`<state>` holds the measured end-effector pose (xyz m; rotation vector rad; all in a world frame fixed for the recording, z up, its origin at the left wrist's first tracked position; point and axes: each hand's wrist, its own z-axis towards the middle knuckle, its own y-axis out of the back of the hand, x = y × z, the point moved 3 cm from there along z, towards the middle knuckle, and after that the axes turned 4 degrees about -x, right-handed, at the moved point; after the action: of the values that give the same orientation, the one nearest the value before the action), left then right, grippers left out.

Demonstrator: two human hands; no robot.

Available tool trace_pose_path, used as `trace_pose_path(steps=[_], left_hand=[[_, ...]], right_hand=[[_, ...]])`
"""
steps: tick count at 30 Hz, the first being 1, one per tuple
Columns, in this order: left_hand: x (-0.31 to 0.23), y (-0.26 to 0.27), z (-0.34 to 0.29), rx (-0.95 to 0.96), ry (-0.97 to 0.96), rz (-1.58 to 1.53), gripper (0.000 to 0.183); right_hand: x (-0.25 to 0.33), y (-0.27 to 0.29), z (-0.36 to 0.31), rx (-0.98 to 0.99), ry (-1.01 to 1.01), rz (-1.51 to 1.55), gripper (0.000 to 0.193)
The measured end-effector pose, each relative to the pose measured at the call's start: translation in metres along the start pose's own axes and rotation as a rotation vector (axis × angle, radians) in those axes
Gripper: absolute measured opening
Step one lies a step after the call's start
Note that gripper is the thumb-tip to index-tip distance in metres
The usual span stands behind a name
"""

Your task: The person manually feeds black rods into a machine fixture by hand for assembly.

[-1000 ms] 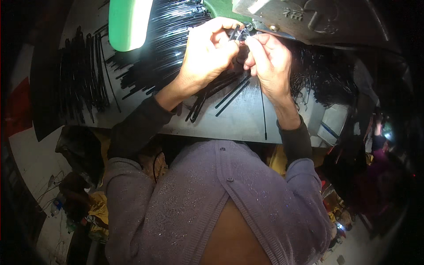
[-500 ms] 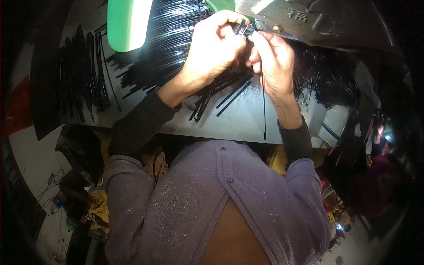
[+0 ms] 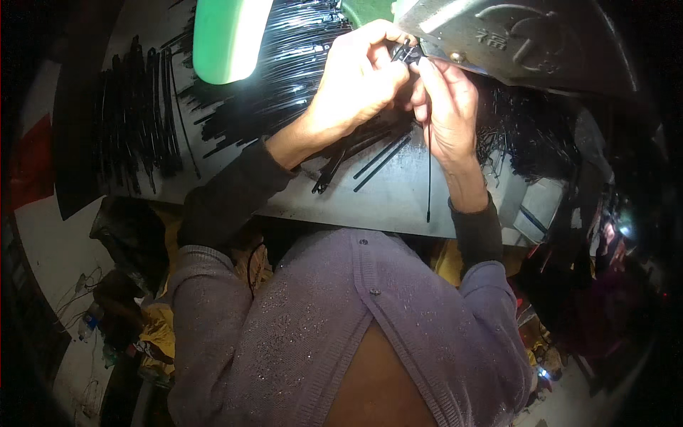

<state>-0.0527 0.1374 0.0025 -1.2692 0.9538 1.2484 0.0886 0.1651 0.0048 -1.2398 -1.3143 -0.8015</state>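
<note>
Grey metal worktop (image 3: 398, 203) fills the upper frame. A big heap of thin black plastic strips (image 3: 284, 78) sits upper centre, unworked by the look of it; a sorted row of black strips (image 3: 135, 121) lies upper left. My left hand (image 3: 356, 82) and right hand (image 3: 445, 107) meet at top centre, fingers pinched shut on one thin black strip (image 3: 429, 171), which hangs down toward the worktop edge.

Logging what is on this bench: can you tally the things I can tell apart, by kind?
Hands: 2, left hand and right hand
Thin black strip hanging from the fingers: 1
Heaps of black strips: too many strips to count
Green lamp shade: 1
Grey metal worktop: 1
Total: 5, plus the uncounted heaps
</note>
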Motion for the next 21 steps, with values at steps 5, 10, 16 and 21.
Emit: trace_pose_path(steps=[5, 10, 16, 21], left_hand=[[-0.007, 0.001, 0.001, 0.066, 0.042, -0.068, 0.02], [-0.004, 0.006, 0.002, 0.095, 0.04, -0.121, 0.026], [0.001, 0.006, 0.002, 0.086, 0.052, -0.258, 0.026], [0.001, 0.0, 0.001, 0.013, 0.1, -0.278, 0.023]], right_hand=[[0.003, 0.007, 0.005, 0.084, -0.099, 0.035, 0.018], [0.007, 0.009, 0.007, 0.242, -0.229, -0.008, 0.026], [-0.001, -0.003, -0.03, 0.307, -0.344, -0.164, 0.038], [-0.007, -0.007, -0.039, 0.334, -0.355, -0.149, 0.041]])
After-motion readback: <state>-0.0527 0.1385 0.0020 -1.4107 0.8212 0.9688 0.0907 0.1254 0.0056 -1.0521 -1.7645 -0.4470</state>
